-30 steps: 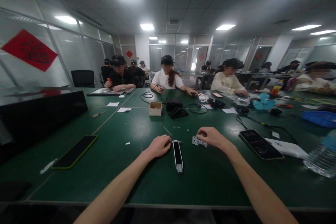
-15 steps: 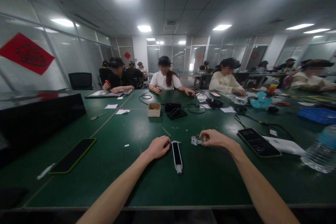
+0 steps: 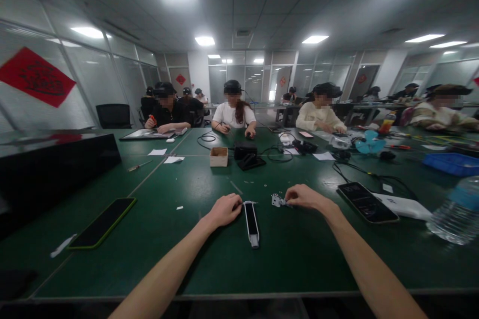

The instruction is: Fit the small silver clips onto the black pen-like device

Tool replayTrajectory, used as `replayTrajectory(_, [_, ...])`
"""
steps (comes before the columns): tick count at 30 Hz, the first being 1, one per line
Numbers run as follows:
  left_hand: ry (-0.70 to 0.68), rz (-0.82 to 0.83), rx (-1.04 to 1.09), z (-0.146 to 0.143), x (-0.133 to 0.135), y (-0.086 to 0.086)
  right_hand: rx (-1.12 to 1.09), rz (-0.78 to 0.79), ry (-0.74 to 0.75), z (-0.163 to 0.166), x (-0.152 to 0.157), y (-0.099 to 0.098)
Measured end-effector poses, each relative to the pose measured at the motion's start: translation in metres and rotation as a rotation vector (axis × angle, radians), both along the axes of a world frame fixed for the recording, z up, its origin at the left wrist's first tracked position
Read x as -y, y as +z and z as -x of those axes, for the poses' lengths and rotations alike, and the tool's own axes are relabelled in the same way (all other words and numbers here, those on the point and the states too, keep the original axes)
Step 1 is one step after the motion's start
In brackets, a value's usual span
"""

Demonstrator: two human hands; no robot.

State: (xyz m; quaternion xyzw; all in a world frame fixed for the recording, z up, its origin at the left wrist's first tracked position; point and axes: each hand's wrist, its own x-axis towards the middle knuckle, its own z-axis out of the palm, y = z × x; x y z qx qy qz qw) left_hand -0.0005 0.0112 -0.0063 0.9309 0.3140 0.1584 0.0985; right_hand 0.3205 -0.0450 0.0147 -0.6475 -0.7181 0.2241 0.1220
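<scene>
Slim device: white-framed, dark-faced, lying lengthwise on the green worktop (image 3: 209,269); the slim device (image 3: 251,224) serves as landmark for all places below.
Left hand: at the far end of the device, on its left; the left hand (image 3: 225,210) has its fingers curled in, a narrow posture; whether it grips the device or only rests against it cannot be told.
Small metal parts: loose cluster, right of the device's far end; the nearer pieces of the small metal parts (image 3: 277,201) lie flat, well apart from the device.
Right hand: right of the device, at the cluster's right edge; the right hand (image 3: 305,196) has thumb and fingers close together; whether a piece is between them cannot be told.
Change, right hand: fingertips lower and a little farther from the device than a second ago, when they arched over the cluster.
Change, left hand and device: none evident; the two keep their relation.
Bearing on the work: judged to be handling among the parts, with the device kept to one side.
Green-edged phone: left of the device, well apart; the green-edged phone (image 3: 105,224) lies face up.
Open box: beyond the device, slightly left; the open box (image 3: 219,161) stands upright.
</scene>
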Motion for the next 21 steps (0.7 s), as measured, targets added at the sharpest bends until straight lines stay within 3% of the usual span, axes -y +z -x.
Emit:
replayTrajectory(6, [-0.009,0.013,0.004,0.0007,0.0018,0.0027,0.025,0.038,-0.069,-0.0004,-0.0006,-0.0011])
replayTrajectory(21, [-0.007,-0.027,0.000,-0.0008,0.0005,-0.0001,0.025,-0.012,0.065,0.0017,0.0003,0.0046])
